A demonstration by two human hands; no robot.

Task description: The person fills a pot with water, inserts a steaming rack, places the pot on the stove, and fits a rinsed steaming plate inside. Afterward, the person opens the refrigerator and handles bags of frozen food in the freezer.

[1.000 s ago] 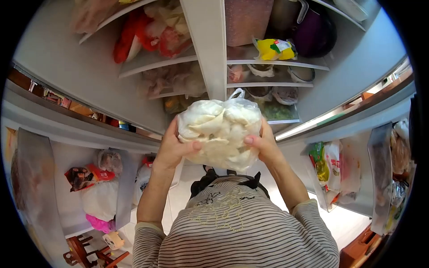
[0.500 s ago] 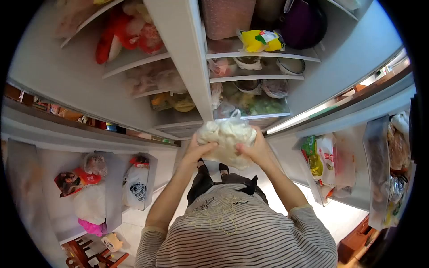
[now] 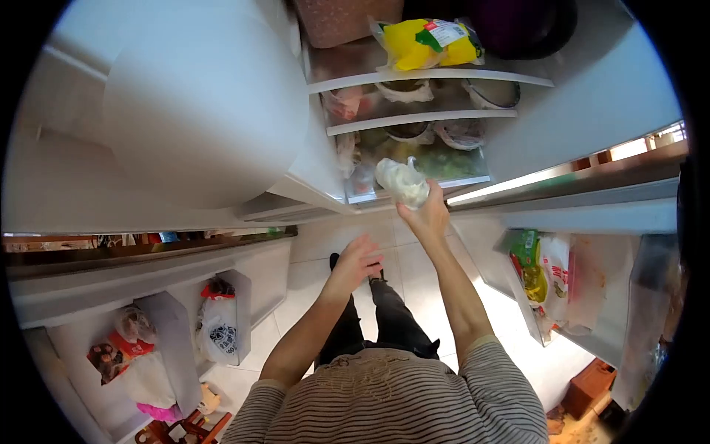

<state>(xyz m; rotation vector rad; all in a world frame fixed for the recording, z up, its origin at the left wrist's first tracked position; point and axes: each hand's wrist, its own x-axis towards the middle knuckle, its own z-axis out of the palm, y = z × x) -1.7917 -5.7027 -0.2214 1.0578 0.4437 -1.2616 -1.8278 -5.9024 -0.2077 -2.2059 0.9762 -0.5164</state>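
My right hand (image 3: 427,214) grips a bunched white plastic bag (image 3: 403,182) in front of the lower right part of the open fridge. What the bag contains cannot be made out. Lower and to the left, my left hand (image 3: 359,260) is empty, its fingers apart and slightly blurred, above the tiled floor. Just beyond the bag lies the lowest fridge compartment (image 3: 452,180), with green produce and wrapped bowls showing inside.
A yellow packet (image 3: 425,46) lies on an upper shelf beside a dark purple container (image 3: 523,28). Both doors stand open, with filled bins such as the left door bin (image 3: 164,329). A smooth pale surface (image 3: 207,96) covers the left compartment.
My left hand has let go of the white bag and dropped down-left. My right hand keeps the bag, now bunched smaller and nearer the right shelves. The view has shifted right.
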